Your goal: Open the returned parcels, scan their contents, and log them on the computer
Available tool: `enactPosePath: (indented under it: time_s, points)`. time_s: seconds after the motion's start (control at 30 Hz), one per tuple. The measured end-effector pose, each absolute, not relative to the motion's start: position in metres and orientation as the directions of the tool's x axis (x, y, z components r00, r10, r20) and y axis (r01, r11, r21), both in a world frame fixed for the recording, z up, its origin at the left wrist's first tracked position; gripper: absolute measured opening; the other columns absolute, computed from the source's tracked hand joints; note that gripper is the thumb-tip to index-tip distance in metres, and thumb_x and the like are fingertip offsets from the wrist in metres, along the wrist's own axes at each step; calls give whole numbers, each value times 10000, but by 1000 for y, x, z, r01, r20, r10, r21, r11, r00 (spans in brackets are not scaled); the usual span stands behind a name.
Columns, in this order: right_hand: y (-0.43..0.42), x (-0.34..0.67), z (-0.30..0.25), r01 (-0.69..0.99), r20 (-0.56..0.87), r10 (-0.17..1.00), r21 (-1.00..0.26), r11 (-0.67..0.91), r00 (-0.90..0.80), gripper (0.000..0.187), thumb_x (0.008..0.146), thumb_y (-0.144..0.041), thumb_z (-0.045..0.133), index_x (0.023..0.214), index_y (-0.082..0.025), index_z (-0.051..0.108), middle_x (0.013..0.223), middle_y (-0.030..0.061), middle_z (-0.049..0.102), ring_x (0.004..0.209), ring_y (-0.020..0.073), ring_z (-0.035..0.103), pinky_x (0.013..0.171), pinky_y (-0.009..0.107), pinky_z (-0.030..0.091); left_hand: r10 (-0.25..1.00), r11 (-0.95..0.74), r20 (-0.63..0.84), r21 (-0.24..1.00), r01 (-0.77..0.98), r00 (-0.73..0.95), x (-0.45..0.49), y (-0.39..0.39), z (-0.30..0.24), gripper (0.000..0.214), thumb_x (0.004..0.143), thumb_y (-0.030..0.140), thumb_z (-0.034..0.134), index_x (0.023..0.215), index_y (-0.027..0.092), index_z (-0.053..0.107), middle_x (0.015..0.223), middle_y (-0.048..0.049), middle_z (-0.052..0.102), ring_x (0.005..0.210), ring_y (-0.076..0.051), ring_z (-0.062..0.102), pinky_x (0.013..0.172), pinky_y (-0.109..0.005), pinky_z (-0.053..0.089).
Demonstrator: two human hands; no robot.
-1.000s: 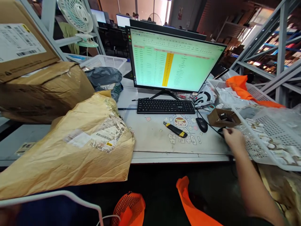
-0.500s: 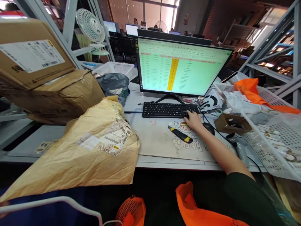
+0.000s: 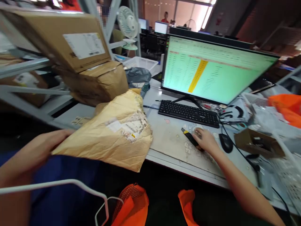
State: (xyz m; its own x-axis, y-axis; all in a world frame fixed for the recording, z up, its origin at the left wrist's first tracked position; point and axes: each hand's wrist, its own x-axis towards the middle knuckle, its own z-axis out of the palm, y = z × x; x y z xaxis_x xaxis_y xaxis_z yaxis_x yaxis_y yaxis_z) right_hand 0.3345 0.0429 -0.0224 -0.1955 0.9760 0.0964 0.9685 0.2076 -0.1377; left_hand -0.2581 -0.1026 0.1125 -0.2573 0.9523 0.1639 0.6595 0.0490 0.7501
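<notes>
My left hand (image 3: 48,146) is closed on the lower left edge of a padded mailer (image 3: 110,141), yellow-brown and wrinkled, with a torn, smeared label. The mailer's right part rests over the table's front edge. On the desk mat, my right hand (image 3: 205,140) has its fingers curled over the handle of a black and yellow utility knife (image 3: 190,137), which lies flat. Just beyond that hand is a black keyboard (image 3: 188,113), and a black mouse (image 3: 226,143) sits to its right.
A monitor (image 3: 216,72) showing a spreadsheet stands behind the keyboard. Cardboard boxes (image 3: 94,78) are stacked at the left, beside a grey plastic bag (image 3: 138,76). A small open box (image 3: 258,142) is on the right. A white tube frame (image 3: 70,181) crosses the lower left.
The view has turned left, bringing my left hand into sight on the mailer. My right hand has moved from the keyboard down onto the utility knife.
</notes>
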Motion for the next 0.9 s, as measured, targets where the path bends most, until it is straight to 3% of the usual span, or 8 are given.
enactPosePath:
  time_s: [0.1,0.2,0.3,0.4,0.5,0.6,0.77,0.9]
  points:
    - [24,324,-32,978,75,976,-22,205,-203,666,966,-613,585,1400,-111,646,1422,229,654,1342,414,573,1076,504,472,974,176,-24,706,686,-226,-274,-99,110,669,599,871,727,708,211,723,775,-36,749,802,-296,699,672,-304,574]
    - [18,318,-39,978,21,979,50,204,-205,568,994,-560,547,1323,-118,684,1305,230,708,1226,405,652,993,502,522,985,171,-107,656,735,-134,-275,-94,119,671,667,834,715,773,172,751,775,-46,723,768,-255,645,665,-266,517]
    - [22,322,-44,975,-1,975,21,221,-221,521,1010,-503,493,1292,-111,689,1268,232,715,1161,391,688,970,501,545,984,140,-173,606,783,-42,-265,-94,132,601,799,753,620,781,165,743,771,-34,695,747,-217,611,654,-238,471]
    - [29,332,-48,965,40,970,-98,244,-241,552,995,-499,457,1292,-88,675,1283,254,694,1182,404,674,999,530,545,981,119,-193,557,822,-12,-254,-97,140,553,867,681,550,812,164,739,820,-46,713,775,-217,629,670,-243,473]
    - [33,334,-39,913,197,937,-239,332,-289,549,968,-516,457,1290,-121,660,1301,237,672,1241,397,638,1041,538,533,986,19,-151,499,867,65,-248,-99,144,544,876,674,528,831,173,736,877,-68,746,806,-234,662,689,-264,487]
    - [28,316,-7,832,319,876,-314,458,-362,525,977,-546,476,1304,-175,652,1246,191,672,1189,361,649,1000,499,553,995,-81,-26,337,938,95,-244,-98,153,522,930,629,469,862,181,727,907,-78,752,820,-240,677,702,-282,479]
    - [5,248,69,665,446,722,-311,679,-529,453,1034,-485,486,1368,-219,637,1239,149,650,1120,300,667,962,428,565,961,-99,249,-103,990,122,-215,-91,183,398,1013,447,424,951,184,715,936,-83,726,888,-247,691,750,-308,465]
    - [-4,189,112,482,516,536,-249,840,-668,446,1050,-475,525,1389,-211,646,1176,131,664,1063,278,677,968,416,574,928,-146,301,-253,956,221,-189,-85,191,380,1047,393,408,961,168,702,962,-82,713,915,-235,690,810,-323,482]
